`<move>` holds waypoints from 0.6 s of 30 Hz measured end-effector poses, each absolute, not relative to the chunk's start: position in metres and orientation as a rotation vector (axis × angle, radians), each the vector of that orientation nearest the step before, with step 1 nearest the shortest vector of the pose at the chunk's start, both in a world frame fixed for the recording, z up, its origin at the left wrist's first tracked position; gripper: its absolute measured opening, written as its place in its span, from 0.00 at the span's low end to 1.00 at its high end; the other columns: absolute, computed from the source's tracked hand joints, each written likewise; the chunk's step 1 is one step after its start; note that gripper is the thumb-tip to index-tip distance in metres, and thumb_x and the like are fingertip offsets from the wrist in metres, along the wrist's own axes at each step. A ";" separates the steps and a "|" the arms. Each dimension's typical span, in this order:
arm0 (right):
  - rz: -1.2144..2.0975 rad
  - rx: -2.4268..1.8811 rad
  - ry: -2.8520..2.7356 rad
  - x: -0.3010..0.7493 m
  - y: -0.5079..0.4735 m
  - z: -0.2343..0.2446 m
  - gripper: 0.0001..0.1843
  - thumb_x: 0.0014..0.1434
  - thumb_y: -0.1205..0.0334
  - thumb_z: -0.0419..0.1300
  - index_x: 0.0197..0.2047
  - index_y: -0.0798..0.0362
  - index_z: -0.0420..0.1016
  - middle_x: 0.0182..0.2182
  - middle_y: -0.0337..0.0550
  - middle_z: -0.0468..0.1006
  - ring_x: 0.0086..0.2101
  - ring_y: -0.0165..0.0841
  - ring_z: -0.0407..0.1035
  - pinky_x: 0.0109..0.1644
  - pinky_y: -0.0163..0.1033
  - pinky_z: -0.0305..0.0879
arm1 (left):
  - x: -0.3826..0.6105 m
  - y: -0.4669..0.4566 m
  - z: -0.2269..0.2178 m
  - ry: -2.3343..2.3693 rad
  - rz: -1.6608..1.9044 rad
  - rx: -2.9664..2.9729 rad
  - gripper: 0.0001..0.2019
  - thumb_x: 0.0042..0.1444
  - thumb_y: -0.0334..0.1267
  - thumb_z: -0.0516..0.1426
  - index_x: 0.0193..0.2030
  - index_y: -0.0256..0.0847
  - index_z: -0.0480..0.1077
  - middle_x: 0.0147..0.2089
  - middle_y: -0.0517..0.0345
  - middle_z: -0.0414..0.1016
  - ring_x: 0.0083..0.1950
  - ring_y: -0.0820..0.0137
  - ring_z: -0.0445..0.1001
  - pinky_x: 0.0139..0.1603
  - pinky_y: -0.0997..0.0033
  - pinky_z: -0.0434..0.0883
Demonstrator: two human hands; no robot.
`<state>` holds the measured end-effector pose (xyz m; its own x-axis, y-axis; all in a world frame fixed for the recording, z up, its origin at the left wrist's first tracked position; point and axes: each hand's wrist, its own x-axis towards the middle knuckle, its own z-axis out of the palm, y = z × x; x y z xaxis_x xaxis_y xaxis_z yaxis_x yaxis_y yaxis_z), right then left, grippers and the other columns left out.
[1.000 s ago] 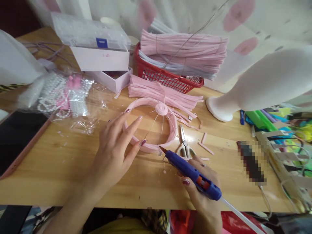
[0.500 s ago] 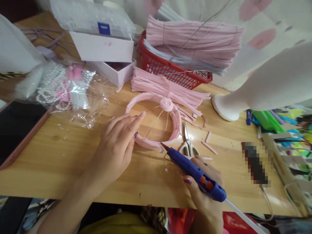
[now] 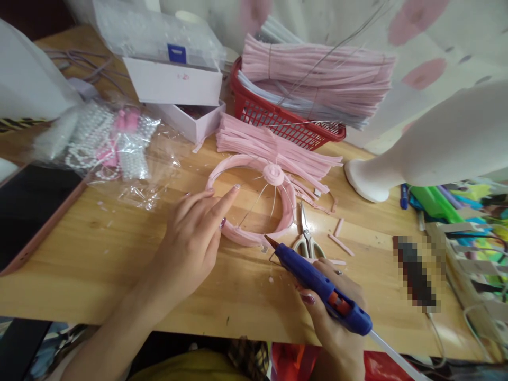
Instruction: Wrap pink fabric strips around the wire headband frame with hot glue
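A pink strip-wrapped ring (image 3: 286,209) lies on the wooden table, with a coiled pink rosette (image 3: 273,174) on its far right side and thin wires across its opening. My left hand (image 3: 194,227) holds the ring's left side between thumb and fingers, while the index finger stretches out over the opening. A blue hot glue gun (image 3: 313,275) is gripped in my right hand (image 3: 337,312). Its nozzle points at the ring's near edge; whether they touch I cannot tell. A clear glue stick (image 3: 391,349) extends from the gun's rear. Scissors (image 3: 305,235) lie just beyond the gun.
Behind the ring lies a bundle of pink strips (image 3: 246,137), beside a red basket (image 3: 254,108) of more strips. A plastic bag of beads (image 3: 130,153) and white boxes (image 3: 174,82) stand left. A white leg-shaped form (image 3: 397,164) and a pixelated dark object (image 3: 416,272) are right.
The whole view has shifted slightly, so things appear a little lower. Both hands, the ring and the glue gun keep nearly the same positions relative to each other.
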<state>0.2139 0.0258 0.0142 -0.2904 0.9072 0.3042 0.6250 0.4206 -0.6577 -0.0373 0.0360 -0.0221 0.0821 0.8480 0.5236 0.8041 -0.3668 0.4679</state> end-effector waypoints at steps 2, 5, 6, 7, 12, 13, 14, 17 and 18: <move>0.540 -1.279 -2.026 0.214 0.026 0.015 0.20 0.63 0.43 0.59 0.29 0.49 0.72 0.21 0.35 0.70 0.23 0.30 0.66 0.27 0.36 0.59 | -0.037 0.036 -0.022 1.730 1.178 2.276 0.30 0.64 0.23 0.50 0.72 0.44 0.54 0.56 0.47 0.75 0.62 0.55 0.69 0.63 0.45 0.68; 0.531 -1.270 -2.019 0.214 0.026 0.015 0.19 0.63 0.43 0.59 0.29 0.49 0.73 0.22 0.35 0.71 0.23 0.30 0.66 0.26 0.36 0.58 | -0.036 0.037 -0.022 1.729 1.184 2.277 0.30 0.64 0.23 0.49 0.72 0.44 0.54 0.56 0.47 0.75 0.62 0.56 0.69 0.63 0.45 0.68; 0.528 -1.274 -2.012 0.214 0.026 0.015 0.19 0.62 0.43 0.60 0.29 0.49 0.73 0.22 0.35 0.71 0.23 0.30 0.66 0.26 0.37 0.59 | -0.036 0.037 -0.022 1.727 1.186 2.275 0.30 0.65 0.23 0.48 0.72 0.45 0.53 0.56 0.47 0.75 0.62 0.56 0.69 0.63 0.45 0.69; 0.524 -1.279 -2.009 0.213 0.026 0.016 0.19 0.62 0.43 0.60 0.29 0.49 0.73 0.22 0.36 0.71 0.24 0.31 0.66 0.27 0.37 0.60 | -0.036 0.037 -0.022 1.725 1.186 2.275 0.30 0.65 0.23 0.48 0.72 0.45 0.53 0.56 0.47 0.75 0.62 0.56 0.69 0.63 0.45 0.69; 0.523 -1.262 -1.996 0.210 0.028 0.015 0.19 0.62 0.43 0.60 0.30 0.49 0.75 0.23 0.37 0.73 0.25 0.32 0.68 0.30 0.38 0.61 | -0.036 0.037 -0.022 1.732 1.189 2.282 0.30 0.65 0.23 0.49 0.72 0.44 0.54 0.54 0.47 0.75 0.61 0.55 0.70 0.62 0.43 0.69; 0.535 -1.259 -1.980 0.210 0.028 0.015 0.20 0.62 0.43 0.60 0.30 0.49 0.74 0.23 0.37 0.72 0.24 0.32 0.67 0.29 0.38 0.60 | -0.036 0.037 -0.022 1.737 1.189 2.280 0.30 0.65 0.23 0.49 0.72 0.44 0.54 0.54 0.47 0.76 0.61 0.55 0.70 0.62 0.42 0.69; 0.549 -1.264 -1.960 0.210 0.027 0.014 0.20 0.62 0.42 0.60 0.29 0.50 0.74 0.22 0.37 0.71 0.23 0.31 0.66 0.28 0.38 0.59 | -0.036 0.037 -0.023 1.741 1.188 2.275 0.30 0.65 0.24 0.49 0.72 0.45 0.54 0.54 0.47 0.76 0.61 0.55 0.70 0.61 0.42 0.69; 0.544 -1.311 -1.863 0.213 0.023 0.012 0.21 0.62 0.41 0.60 0.29 0.50 0.74 0.21 0.38 0.69 0.22 0.32 0.64 0.26 0.39 0.57 | -0.036 0.037 -0.024 1.742 1.190 2.264 0.30 0.65 0.24 0.49 0.72 0.46 0.54 0.54 0.48 0.76 0.61 0.55 0.69 0.62 0.41 0.69; 0.528 -1.334 -1.827 0.215 0.022 0.011 0.21 0.62 0.41 0.59 0.29 0.50 0.74 0.22 0.38 0.69 0.22 0.33 0.63 0.26 0.39 0.58 | -0.036 0.037 -0.025 1.741 1.191 2.265 0.30 0.65 0.24 0.49 0.72 0.45 0.54 0.55 0.47 0.75 0.61 0.55 0.69 0.62 0.42 0.69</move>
<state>0.2154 0.0222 0.0111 -0.1276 0.9263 0.3546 0.5943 0.3576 -0.7203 -0.0364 0.0375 -0.0245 0.0716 0.8408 0.5366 0.8048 -0.3665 0.4668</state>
